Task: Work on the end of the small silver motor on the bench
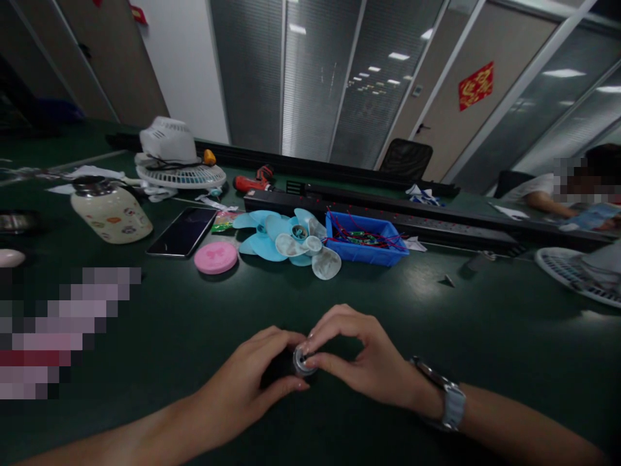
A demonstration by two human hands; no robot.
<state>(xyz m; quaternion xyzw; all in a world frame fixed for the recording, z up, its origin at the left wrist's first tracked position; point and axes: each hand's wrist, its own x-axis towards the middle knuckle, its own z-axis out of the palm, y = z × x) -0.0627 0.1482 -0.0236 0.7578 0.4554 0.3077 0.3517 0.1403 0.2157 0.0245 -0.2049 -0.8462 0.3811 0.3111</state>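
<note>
Silvery motor [301, 360] between both hands' fingertips [310, 336]

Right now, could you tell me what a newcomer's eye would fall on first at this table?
Nearest the camera, the left hand and right hand meet over a small dark motor with a silver end, fingers pinched around it. Beyond them on the green table lies a pile of pale blue fan blades, with a blue bin of red wires to its right and a round pink lid to its left.
</note>
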